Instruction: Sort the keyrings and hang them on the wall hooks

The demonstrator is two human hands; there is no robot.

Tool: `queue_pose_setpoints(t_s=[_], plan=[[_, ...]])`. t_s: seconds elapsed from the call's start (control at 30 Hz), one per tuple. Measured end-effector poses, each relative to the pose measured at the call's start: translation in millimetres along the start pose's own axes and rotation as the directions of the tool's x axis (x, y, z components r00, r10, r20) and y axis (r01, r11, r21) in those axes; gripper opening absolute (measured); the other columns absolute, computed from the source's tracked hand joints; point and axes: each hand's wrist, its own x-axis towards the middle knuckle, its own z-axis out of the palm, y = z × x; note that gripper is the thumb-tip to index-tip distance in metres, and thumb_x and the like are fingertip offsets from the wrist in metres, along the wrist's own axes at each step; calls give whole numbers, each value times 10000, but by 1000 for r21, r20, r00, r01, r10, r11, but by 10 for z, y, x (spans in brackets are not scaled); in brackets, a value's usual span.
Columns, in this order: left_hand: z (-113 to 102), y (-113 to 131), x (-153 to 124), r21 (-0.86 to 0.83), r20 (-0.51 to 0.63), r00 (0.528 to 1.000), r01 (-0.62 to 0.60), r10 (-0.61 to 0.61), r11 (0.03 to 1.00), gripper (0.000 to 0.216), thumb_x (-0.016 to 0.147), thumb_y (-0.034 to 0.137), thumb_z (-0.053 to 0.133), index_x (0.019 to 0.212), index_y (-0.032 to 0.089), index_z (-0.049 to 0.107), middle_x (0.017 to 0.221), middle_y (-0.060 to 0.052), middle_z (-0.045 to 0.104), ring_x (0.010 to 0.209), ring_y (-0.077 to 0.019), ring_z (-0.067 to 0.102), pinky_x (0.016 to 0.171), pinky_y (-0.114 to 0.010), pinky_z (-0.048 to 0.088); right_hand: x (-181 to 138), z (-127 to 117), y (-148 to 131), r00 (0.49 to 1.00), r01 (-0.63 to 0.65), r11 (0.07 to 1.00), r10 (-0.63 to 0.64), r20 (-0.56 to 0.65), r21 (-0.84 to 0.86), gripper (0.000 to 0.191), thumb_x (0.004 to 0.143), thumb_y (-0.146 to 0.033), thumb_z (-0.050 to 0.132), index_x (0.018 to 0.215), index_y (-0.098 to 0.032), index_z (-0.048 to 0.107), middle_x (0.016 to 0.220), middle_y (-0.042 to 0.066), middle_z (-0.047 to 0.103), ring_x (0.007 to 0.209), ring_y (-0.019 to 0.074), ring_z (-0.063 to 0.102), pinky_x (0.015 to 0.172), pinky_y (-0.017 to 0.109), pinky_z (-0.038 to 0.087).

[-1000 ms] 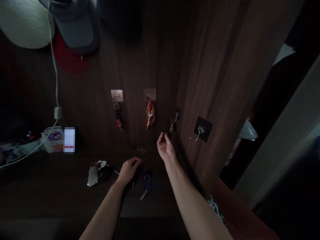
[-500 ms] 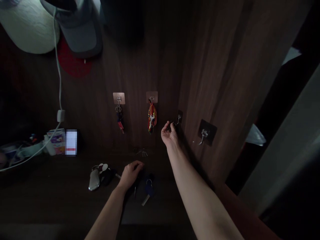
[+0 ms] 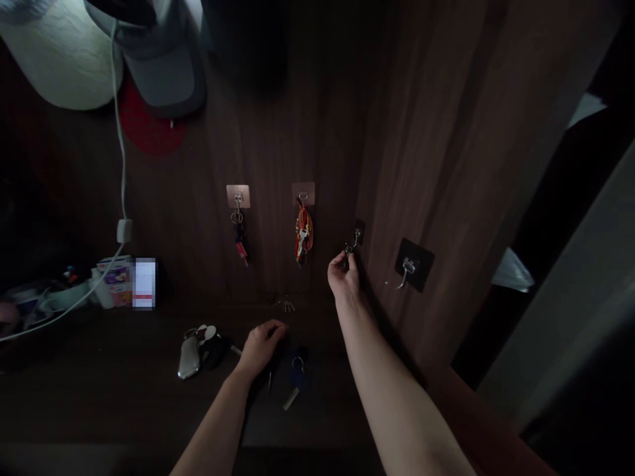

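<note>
My right hand is raised to a small metal hook on a dark plate on the side panel. Its thumb and fingers pinch a key ring at the hook's curved end; whether the ring is over the hook I cannot tell. My left hand rests on the dark shelf, fingers curled in together, and what they hold, if anything, is hidden. Right of it lies a blue-headed key on a ring. Some small keys lie behind the left hand.
A red-tagged key bunch and keys on a colourful cord hang from wall hooks. Another hook juts from the side panel. A silver key fob lies on the left. Caps and a white cable hang upper left.
My right hand has turned slightly, its fingers now closer together, and the ring shows above the fingertips by the hook. My left hand stays in place. The whole view has shifted a little.
</note>
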Motion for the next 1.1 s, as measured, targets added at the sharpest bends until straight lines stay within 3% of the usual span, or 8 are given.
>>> queue_pose_setpoints(t_s=[0.33, 0.53, 0.77, 0.97, 1.1], plan=[[-3, 4, -2, 1, 3, 1000, -16, 16, 1000, 268, 778, 404, 456, 753, 226, 654, 731, 1, 678, 734, -169, 607, 673, -240, 413, -96, -367, 91, 999, 35, 997, -34, 11, -70, 150, 782, -135, 530, 673, -229, 575, 713, -53, 638, 732, 58, 628, 607, 153, 553], [-3, 4, 2, 10, 7, 1000, -11, 11, 1000, 283, 780, 411, 450, 763, 224, 662, 729, 1, 678, 743, -171, 610, 686, -239, 417, -260, -637, 197, 999, -35, 991, 37, 7, -128, 132, 737, -102, 611, 676, -200, 547, 680, -47, 607, 674, 58, 626, 637, 154, 562], [-11, 19, -7, 4, 9, 1000, -25, 25, 1000, 284, 787, 404, 448, 744, 221, 660, 714, 7, 670, 722, -158, 602, 669, -221, 406, -515, -748, 296, 991, -128, 971, 132, 6, -203, 211, 651, -8, 646, 729, -192, 576, 696, -27, 636, 664, 67, 632, 633, 161, 555], [-24, 48, -17, -5, -12, 1000, -29, 29, 1000, 290, 795, 401, 442, 758, 213, 659, 707, 2, 662, 709, -152, 599, 672, -220, 407, -706, -821, 398, 992, -76, 879, 116, 57, -471, 222, 582, -99, 695, 765, -192, 610, 682, -19, 651, 634, 83, 620, 576, 180, 517], [-19, 49, -16, -10, -46, 999, -16, 15, 1000, 306, 795, 416, 436, 774, 203, 656, 683, 4, 655, 676, -146, 589, 647, -217, 405, -719, -877, 445, 991, 48, 729, 53, 126, -683, 169, 589, -205, 684, 744, -192, 618, 697, -10, 649, 646, 104, 611, 583, 213, 483]])
